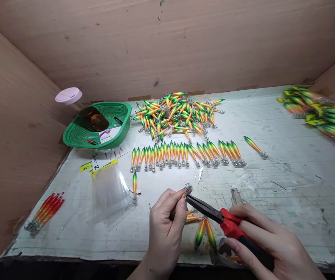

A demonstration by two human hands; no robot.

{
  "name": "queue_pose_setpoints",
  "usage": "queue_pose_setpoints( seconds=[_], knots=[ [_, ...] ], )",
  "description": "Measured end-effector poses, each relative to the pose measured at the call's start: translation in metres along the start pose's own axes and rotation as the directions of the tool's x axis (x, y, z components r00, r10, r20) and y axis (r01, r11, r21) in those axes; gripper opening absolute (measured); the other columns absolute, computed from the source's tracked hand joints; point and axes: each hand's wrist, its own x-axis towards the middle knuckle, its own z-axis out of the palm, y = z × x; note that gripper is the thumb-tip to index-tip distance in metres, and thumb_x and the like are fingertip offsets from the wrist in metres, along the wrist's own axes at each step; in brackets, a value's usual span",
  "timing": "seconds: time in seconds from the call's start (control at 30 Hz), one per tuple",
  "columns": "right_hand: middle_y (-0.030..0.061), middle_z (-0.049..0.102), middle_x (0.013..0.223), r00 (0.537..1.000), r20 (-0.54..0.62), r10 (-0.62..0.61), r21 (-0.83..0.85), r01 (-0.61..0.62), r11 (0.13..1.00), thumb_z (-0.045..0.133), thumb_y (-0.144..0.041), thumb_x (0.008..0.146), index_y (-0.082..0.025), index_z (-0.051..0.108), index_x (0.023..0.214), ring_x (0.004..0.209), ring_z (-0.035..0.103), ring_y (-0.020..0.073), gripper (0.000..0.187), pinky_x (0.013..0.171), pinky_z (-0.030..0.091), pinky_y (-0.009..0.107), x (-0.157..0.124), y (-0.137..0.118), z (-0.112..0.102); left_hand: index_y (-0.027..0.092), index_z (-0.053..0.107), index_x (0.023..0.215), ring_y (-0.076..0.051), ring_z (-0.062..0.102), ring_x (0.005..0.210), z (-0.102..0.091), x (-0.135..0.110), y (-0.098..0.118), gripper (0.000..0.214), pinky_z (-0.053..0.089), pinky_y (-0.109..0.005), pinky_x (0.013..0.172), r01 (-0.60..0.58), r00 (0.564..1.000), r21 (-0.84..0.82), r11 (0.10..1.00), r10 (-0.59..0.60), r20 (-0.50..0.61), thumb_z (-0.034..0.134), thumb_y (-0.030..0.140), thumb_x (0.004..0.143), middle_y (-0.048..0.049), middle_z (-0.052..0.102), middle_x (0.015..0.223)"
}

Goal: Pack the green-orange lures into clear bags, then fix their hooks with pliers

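My left hand (167,225) pinches one squid-jig lure (187,191) with its metal hooks pointing up. My right hand (268,243) grips red-handled pliers (214,214), and their black jaws touch the lure's hook end. A few green-orange lures (205,232) lie just below the pliers. A neat row of lures (185,154) lies across the middle of the worktop. Behind it sits a loose pile of lures (177,114). One single lure (135,186) lies left of my left hand.
A green basket (76,136) stands at the back left, with a pink lid (68,95) behind it. Clear bags with yellow labels (109,186) lie on the left, red lures (46,212) near the left edge, bagged lures (319,111) at far right. Cardboard walls enclose the worktop (301,163).
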Motion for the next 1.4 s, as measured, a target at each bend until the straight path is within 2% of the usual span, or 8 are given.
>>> queue_pose_setpoints(
  seconds=[0.1, 0.37, 0.6, 0.8, 0.93, 1.1, 1.27, 1.4],
  knots=[
    [0.0075, 0.064, 0.093, 1.000, 0.003, 0.013, -0.006, -0.013, 1.000, 0.058, -0.022, 0.089, -0.019, 0.062, 0.077, 0.084, 0.069, 0.0154, 0.013, 0.071, 0.057, 0.017, 0.002, -0.002, 0.000, 0.019, 0.071, 0.109, -0.013, 0.055, 0.070, 0.000, -0.002, -0.001, 0.024, 0.045, -0.022, 0.060, -0.092, 0.996, 0.112, 0.989, 0.093, -0.008, 0.050, 0.022, 0.096, -0.0025, 0.057, 0.080],
    [0.0059, 0.063, 0.087, 0.999, 0.046, 0.015, 0.050, -0.018, 0.999, 0.054, -0.021, 0.092, -0.019, 0.061, 0.077, 0.078, 0.068, 0.0135, 0.016, 0.068, 0.057, 0.016, 0.007, -0.009, -0.004, 0.016, 0.064, 0.104, -0.013, 0.058, 0.070, -0.001, -0.005, -0.004, 0.021, 0.047, -0.022, 0.062, -0.226, 0.970, 0.328, 0.917, 0.245, -0.015, 0.046, 0.012, 0.095, -0.0027, 0.059, 0.080],
    [0.0045, 0.063, 0.082, 0.999, 0.047, 0.026, 0.086, -0.030, 0.996, 0.053, -0.021, 0.092, -0.021, 0.063, 0.078, 0.074, 0.068, 0.0147, 0.017, 0.066, 0.058, 0.018, 0.013, -0.013, -0.008, 0.017, 0.060, 0.107, -0.012, 0.054, 0.066, 0.004, -0.009, -0.009, 0.024, 0.044, -0.022, 0.059, -0.270, 0.953, 0.418, 0.867, 0.302, -0.010, 0.042, 0.007, 0.095, -0.0013, 0.054, 0.079],
    [0.0057, 0.066, 0.083, 1.000, 0.025, -0.007, 0.046, 0.006, 0.999, 0.053, -0.025, 0.092, -0.023, 0.063, 0.076, 0.077, 0.069, 0.0179, 0.019, 0.064, 0.058, 0.022, 0.012, -0.010, -0.008, 0.017, 0.058, 0.105, -0.012, 0.054, 0.067, 0.006, -0.011, -0.007, 0.023, 0.043, -0.022, 0.060, -0.289, 0.942, 0.449, 0.845, 0.336, -0.025, 0.040, 0.007, 0.095, -0.0006, 0.052, 0.078],
    [0.0066, 0.068, 0.083, 1.000, -0.008, -0.021, 0.046, 0.021, 0.999, 0.050, -0.027, 0.094, -0.024, 0.064, 0.078, 0.078, 0.069, 0.0190, 0.022, 0.063, 0.058, 0.024, 0.008, -0.008, -0.003, 0.018, 0.057, 0.102, -0.012, 0.055, 0.068, 0.008, -0.010, -0.003, 0.022, 0.044, -0.022, 0.062, -0.260, 0.954, 0.415, 0.872, 0.298, -0.029, 0.038, 0.009, 0.096, -0.0006, 0.053, 0.078],
    [0.0062, 0.068, 0.080, 0.999, -0.042, 0.014, 0.113, -0.010, 0.994, 0.053, -0.028, 0.093, -0.025, 0.067, 0.079, 0.076, 0.069, 0.0198, 0.020, 0.059, 0.057, 0.025, 0.004, -0.001, -0.001, 0.019, 0.059, 0.099, -0.014, 0.057, 0.072, 0.008, -0.009, -0.001, 0.023, 0.045, -0.023, 0.064, -0.171, 0.984, 0.309, 0.936, 0.178, 0.005, 0.036, 0.015, 0.099, -0.0020, 0.057, 0.081],
    [0.0066, 0.069, 0.080, 1.000, 0.006, -0.012, 0.145, 0.011, 0.989, 0.054, -0.025, 0.092, -0.024, 0.069, 0.082, 0.073, 0.068, 0.0190, 0.017, 0.058, 0.056, 0.024, 0.001, 0.009, -0.001, 0.020, 0.060, 0.095, -0.016, 0.057, 0.076, 0.006, -0.008, -0.001, 0.024, 0.045, -0.025, 0.068, -0.077, 0.996, 0.184, 0.980, 0.067, 0.059, 0.037, 0.024, 0.101, -0.0026, 0.059, 0.082],
    [0.0080, 0.067, 0.081, 0.999, 0.023, 0.024, 0.213, -0.028, 0.977, 0.051, -0.027, 0.094, -0.021, 0.067, 0.081, 0.074, 0.066, 0.0182, 0.022, 0.062, 0.054, 0.025, 0.000, 0.016, -0.001, 0.019, 0.058, 0.088, -0.014, 0.053, 0.071, 0.005, -0.006, 0.001, 0.026, 0.042, -0.024, 0.064, 0.002, 0.996, 0.101, 0.995, -0.011, 0.086, 0.039, 0.029, 0.101, -0.0017, 0.056, 0.077]
  ],
)
